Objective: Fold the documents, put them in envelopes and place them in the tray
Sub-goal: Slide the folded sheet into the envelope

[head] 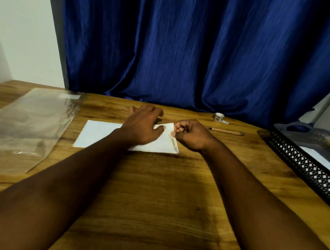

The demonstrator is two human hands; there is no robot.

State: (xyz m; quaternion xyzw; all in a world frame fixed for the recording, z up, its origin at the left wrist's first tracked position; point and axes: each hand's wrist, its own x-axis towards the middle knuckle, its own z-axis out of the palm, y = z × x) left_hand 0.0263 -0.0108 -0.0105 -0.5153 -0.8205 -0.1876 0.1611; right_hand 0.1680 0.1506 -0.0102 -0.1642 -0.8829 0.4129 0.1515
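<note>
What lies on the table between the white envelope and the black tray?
In the head view, a brown pen lies on the wooden table between the white envelope and the black tray; the rest is bare wood.

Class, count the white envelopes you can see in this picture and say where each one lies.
2. One envelope lies flat on the wooden table, under both hands. A second white envelope lies in the black tray at the right edge. More may be hidden inside the tray.
</note>
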